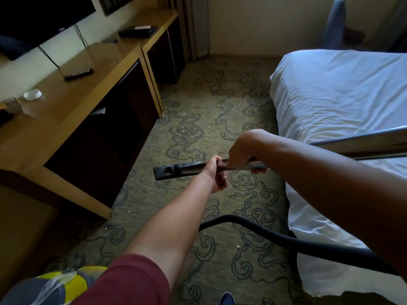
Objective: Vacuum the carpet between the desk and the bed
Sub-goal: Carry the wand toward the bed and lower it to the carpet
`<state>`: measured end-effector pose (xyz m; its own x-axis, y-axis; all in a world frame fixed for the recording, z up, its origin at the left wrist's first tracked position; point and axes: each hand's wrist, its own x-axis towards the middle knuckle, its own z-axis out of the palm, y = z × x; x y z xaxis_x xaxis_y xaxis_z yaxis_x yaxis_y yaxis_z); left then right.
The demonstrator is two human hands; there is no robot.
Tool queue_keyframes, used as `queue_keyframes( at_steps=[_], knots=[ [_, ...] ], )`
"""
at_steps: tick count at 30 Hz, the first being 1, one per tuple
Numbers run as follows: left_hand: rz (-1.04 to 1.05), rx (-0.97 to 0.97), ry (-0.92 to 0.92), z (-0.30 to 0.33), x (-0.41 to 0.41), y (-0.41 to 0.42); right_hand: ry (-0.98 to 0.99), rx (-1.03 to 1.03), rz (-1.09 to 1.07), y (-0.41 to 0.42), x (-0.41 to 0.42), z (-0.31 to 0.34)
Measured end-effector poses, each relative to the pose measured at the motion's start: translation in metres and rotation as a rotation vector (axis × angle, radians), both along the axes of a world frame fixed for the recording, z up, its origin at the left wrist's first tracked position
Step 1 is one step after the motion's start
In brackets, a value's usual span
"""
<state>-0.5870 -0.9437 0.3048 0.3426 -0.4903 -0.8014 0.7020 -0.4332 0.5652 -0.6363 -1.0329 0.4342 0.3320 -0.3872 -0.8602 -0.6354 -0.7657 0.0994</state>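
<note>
Carpet [198, 128] below — nozzle [176, 170] left of both hands' grip.

Wall-mounted television [37, 20] at upper left; below it, a dark remote [78, 74]; nearer than the television, a small white dish [32, 94]; farther along from the television, a flat black box [137, 31]; beyond that, striped curtains [189, 25].

Carpet lane between desk and bed.
Open carpet [198, 102] ahead; desk [99, 119] bounds left, bed [334, 95] right, hose [275, 238] crosses near.
</note>
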Motion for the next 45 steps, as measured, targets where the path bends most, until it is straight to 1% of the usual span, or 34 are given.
queue_keyframes(
  at_steps=[4, 7, 8, 10, 14, 19, 21, 27, 31, 35, 38, 41, 45],
  knots=[
    [-0.046, -0.001, 0.033, -0.026, 0.051, 0.003, -0.073, -0.004, -0.007, 0.002, 0.04, -0.034],
    [-0.108, -0.015, 0.077, -0.047, 0.104, 0.006, -0.068, 0.056, -0.106, 0.005, 0.08, -0.054],
    [-0.128, -0.013, 0.09, -0.049, 0.116, 0.007, -0.071, 0.06, -0.12, 0.006, 0.087, -0.056],
    [-0.17, -0.005, 0.117, -0.062, 0.161, 0.011, -0.06, 0.071, -0.146, 0.017, 0.127, -0.064],
    [-0.237, 0.021, 0.182, -0.07, 0.232, 0.027, -0.04, 0.076, -0.204, 0.043, 0.195, -0.066],
    [-0.293, 0.0, 0.248, -0.064, 0.282, 0.037, -0.01, 0.011, -0.253, 0.059, 0.248, -0.059],
    [-0.331, -0.006, 0.261, -0.061, 0.292, 0.036, 0.01, -0.004, -0.294, 0.061, 0.258, -0.055],
    [-0.351, -0.037, 0.251, -0.048, 0.307, 0.033, 0.004, -0.02, -0.37, 0.068, 0.27, -0.039],
    [-0.331, -0.07, 0.261, -0.037, 0.322, 0.04, 0.023, -0.037, -0.346, 0.076, 0.286, -0.028],
    [-0.347, -0.086, 0.22, -0.024, 0.33, 0.042, 0.008, -0.083, -0.321, 0.078, 0.298, -0.019],
    [-0.378, -0.088, 0.197, -0.017, 0.33, 0.039, 0.022, -0.08, -0.358, 0.075, 0.296, -0.014],
    [-0.359, -0.105, 0.192, -0.015, 0.324, 0.036, -0.002, -0.099, -0.378, 0.072, 0.29, -0.02],
    [-0.404, -0.075, 0.171, -0.021, 0.301, 0.034, -0.03, -0.06, -0.426, 0.074, 0.26, -0.035]
  ],
)
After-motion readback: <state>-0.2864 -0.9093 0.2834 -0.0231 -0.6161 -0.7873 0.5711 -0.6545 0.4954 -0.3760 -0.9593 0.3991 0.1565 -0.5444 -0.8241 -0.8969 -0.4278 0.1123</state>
